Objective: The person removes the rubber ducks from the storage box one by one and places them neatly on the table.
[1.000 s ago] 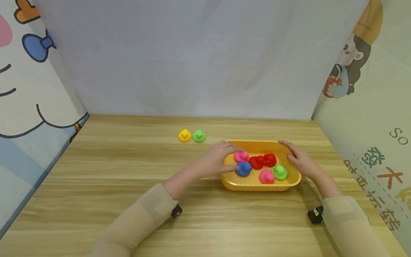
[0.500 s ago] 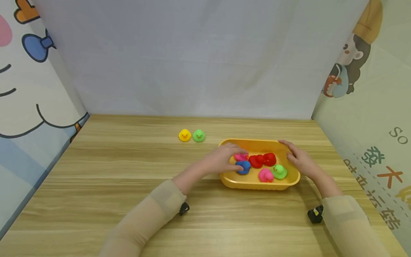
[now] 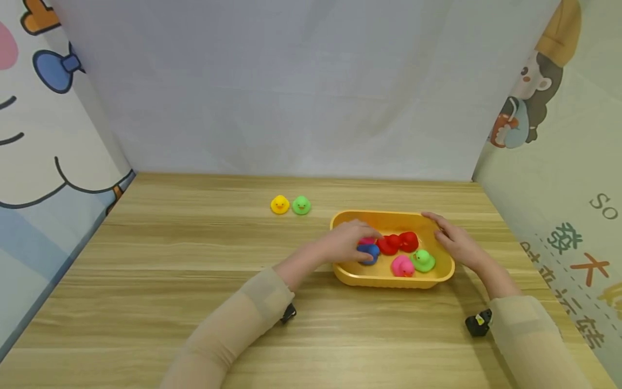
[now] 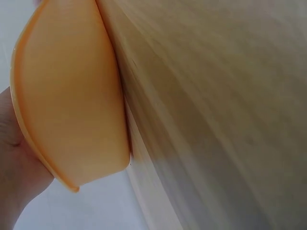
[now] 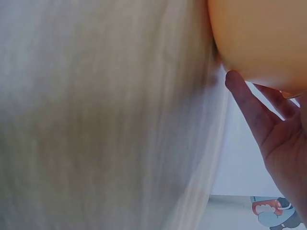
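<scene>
A yellow plastic basin (image 3: 384,281) holds several rubber ducks. My left hand (image 3: 342,243) reaches over its left rim, thumb and fingers on either side of a blue rubber duck (image 3: 373,252); whether they press on it cannot be seen. A pink duck (image 3: 366,241) is partly hidden under those fingers. Two red ducks (image 3: 408,241) lie beside them, with another pink duck (image 3: 403,266) and a green duck (image 3: 424,260) nearer the front right. My right hand (image 3: 459,247) holds the basin's right end, thumb over the rim; in the right wrist view its fingers (image 5: 249,103) touch the outer wall.
Behind the basin, to its left, a yellow duck (image 3: 279,205) and a light green duck (image 3: 301,205) stand side by side on the wooden table (image 3: 194,243). A pale cloth (image 3: 301,97) hangs along the table's back edge, with printed sheets on both sides.
My left hand has moved right, further into the basin, its fingers coming over the pink and blue ducks. The basin has shifted very slightly; my right hand has stayed on its end.
</scene>
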The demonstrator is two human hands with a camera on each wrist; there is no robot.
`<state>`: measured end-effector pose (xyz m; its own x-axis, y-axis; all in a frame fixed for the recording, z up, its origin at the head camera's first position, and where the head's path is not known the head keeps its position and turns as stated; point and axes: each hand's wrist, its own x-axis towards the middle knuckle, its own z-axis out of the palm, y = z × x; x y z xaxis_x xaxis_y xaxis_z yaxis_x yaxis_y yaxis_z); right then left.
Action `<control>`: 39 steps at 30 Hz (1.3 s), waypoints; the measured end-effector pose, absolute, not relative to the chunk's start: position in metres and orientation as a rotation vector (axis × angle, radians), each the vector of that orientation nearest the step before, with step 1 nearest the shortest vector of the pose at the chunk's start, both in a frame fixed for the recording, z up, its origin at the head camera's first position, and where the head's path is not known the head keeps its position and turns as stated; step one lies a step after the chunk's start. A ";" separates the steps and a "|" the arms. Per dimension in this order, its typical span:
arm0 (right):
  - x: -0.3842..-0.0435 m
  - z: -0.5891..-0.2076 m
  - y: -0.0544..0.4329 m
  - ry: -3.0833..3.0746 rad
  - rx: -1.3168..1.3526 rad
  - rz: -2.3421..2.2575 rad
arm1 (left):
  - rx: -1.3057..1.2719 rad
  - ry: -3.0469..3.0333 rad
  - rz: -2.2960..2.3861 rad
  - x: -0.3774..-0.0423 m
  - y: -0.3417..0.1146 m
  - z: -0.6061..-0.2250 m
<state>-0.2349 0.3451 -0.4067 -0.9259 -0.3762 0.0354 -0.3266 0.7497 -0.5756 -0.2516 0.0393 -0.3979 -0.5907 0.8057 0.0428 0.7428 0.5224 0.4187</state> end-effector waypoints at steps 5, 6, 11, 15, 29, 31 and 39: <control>-0.238 -0.407 0.347 2.875 -0.607 -0.903 | 1.311 2.608 0.574 -0.252 0.044 -0.398; -0.238 -0.407 0.347 2.879 -0.612 -0.900 | 1.307 2.611 0.567 -0.252 0.045 -0.398; -0.241 -0.408 0.347 2.899 -0.637 -0.875 | 1.282 2.619 0.530 -0.252 0.049 -0.396; -0.241 -0.407 0.347 2.891 -0.642 -0.888 | 1.245 2.619 0.504 -0.253 0.052 -0.396; -0.239 -0.405 0.345 2.882 -0.588 -0.881 | 1.236 2.680 0.406 -0.257 0.057 -0.402; -0.238 -0.406 0.346 2.881 -0.578 -0.878 | 1.237 2.682 0.404 -0.257 0.057 -0.403; -0.239 -0.409 0.346 2.917 -0.584 -0.833 | 1.256 2.678 0.412 -0.257 0.056 -0.405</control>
<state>-0.2395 0.3460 -0.4091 -0.9272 -0.3707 0.0527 -0.3427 0.7833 -0.5186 -0.2575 0.0559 -0.4053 -0.6365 0.7709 -0.0234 0.7282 0.6107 0.3110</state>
